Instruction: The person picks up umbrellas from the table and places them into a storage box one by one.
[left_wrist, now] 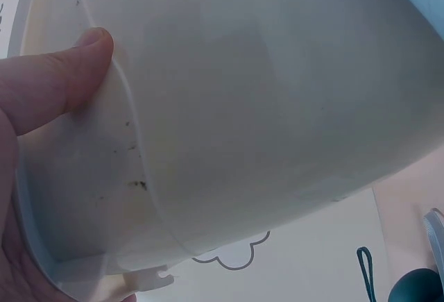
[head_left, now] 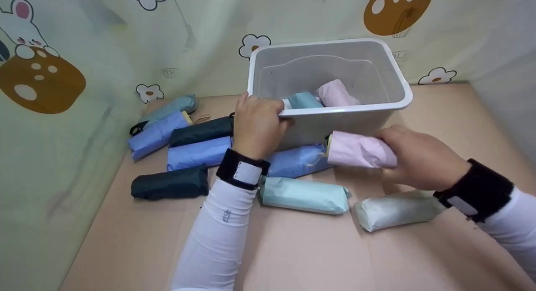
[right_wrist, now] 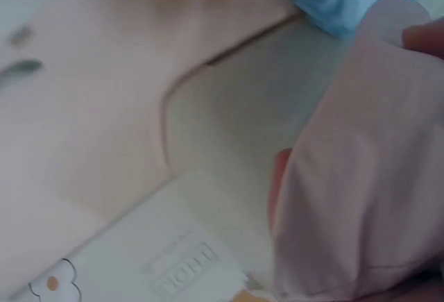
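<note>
My left hand [head_left: 258,125] grips the near left corner of a white plastic bin [head_left: 326,112]; in the left wrist view its thumb [left_wrist: 83,66] presses on the bin's outer wall. With my right hand [head_left: 427,157] I hold a pink folded umbrella [head_left: 360,150] by its right end, in front of the bin and below its rim. The right wrist view shows the pink cover [right_wrist: 368,170] between thumb and fingers. Inside the bin lie a teal folded umbrella [head_left: 305,100] and another pink one [head_left: 336,93]; the bin's near wall hides their lower parts.
Several folded umbrellas lie left of the bin, among them a dark one [head_left: 169,183] and a blue one [head_left: 159,134]. Nearer me are a blue umbrella [head_left: 296,161], a mint one [head_left: 305,195] and a pale grey-green one [head_left: 395,211]. A patterned curtain [head_left: 209,44] hangs behind.
</note>
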`<state>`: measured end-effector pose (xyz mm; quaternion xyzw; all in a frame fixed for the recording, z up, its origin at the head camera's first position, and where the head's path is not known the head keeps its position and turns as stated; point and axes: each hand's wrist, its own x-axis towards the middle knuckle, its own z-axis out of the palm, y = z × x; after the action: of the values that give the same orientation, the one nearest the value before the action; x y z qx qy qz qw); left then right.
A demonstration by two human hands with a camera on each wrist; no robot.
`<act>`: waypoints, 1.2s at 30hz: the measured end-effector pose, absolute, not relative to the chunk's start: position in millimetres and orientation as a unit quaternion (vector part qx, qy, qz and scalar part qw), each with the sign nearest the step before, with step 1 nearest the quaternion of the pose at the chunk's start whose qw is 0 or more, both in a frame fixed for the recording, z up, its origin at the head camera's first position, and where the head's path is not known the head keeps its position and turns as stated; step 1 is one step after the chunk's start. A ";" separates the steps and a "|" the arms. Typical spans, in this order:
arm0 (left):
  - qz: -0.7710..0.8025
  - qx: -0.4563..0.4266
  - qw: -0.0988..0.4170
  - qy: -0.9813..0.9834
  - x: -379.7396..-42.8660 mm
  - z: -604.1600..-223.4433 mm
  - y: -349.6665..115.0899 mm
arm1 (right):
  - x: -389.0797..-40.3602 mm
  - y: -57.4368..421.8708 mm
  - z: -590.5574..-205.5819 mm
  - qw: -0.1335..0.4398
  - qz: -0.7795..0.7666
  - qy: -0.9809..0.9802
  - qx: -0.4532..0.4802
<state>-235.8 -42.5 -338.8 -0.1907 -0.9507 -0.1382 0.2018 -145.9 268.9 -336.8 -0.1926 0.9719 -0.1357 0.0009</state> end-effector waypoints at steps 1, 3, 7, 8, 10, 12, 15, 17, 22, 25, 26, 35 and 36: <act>-0.139 -0.191 0.202 -0.950 -235.9 -338.8 -42.7 | -145.4 268.7 -331.3 -0.011 -0.146 0.969 -0.198; -0.139 -0.193 0.205 -0.949 -235.9 -338.9 -43.2 | -145.0 268.1 -321.5 -0.043 -0.172 0.961 -0.214; -0.139 -0.194 0.210 -0.948 -235.8 -339.1 -43.8 | -146.1 265.6 -303.5 -0.122 -0.215 0.942 -0.226; -0.140 -0.193 0.208 -0.949 -235.7 -338.8 -43.6 | -147.5 264.9 -300.1 -0.141 -0.225 0.938 -0.225; -0.142 -0.192 0.204 -0.949 -235.6 -338.5 -43.2 | -151.2 263.5 -294.2 -0.169 -0.241 0.931 -0.216; -0.143 -0.190 0.201 -0.950 -235.5 -338.2 -42.8 | -156.1 261.8 -290.0 -0.182 -0.258 0.927 -0.204; -0.142 -0.192 0.206 -0.949 -235.6 -338.9 -43.2 | -164.5 259.3 -286.4 -0.191 -0.278 0.923 -0.186; -0.139 -0.194 0.214 -0.947 -235.6 -339.5 -43.8 | -169.9 257.3 -284.0 -0.184 -0.281 0.927 -0.167; -0.136 -0.198 0.225 -0.944 -235.5 -340.1 -44.8 | -184.8 251.2 -277.6 -0.151 -0.276 0.940 -0.133; -0.138 -0.198 0.223 -0.944 -235.4 -339.9 -44.9 | -195.3 247.2 -274.9 -0.133 -0.281 0.943 -0.121; -0.139 -0.197 0.223 -0.945 -235.4 -339.8 -44.9 | -198.8 246.1 -274.4 -0.129 -0.283 0.943 -0.118; -0.135 -0.193 0.207 -0.950 -235.3 -337.9 -42.8 | -224.9 239.4 -280.3 -0.115 -0.277 0.947 -0.115; -0.135 -0.193 0.205 -0.950 -235.5 -337.6 -42.4 | -226.4 239.8 -281.6 -0.118 -0.276 0.947 -0.115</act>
<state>-235.5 -42.4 -337.6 -0.1932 -0.9499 -0.1354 0.2050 -226.4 239.8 -281.6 -0.1153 0.9468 -0.2762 -0.1181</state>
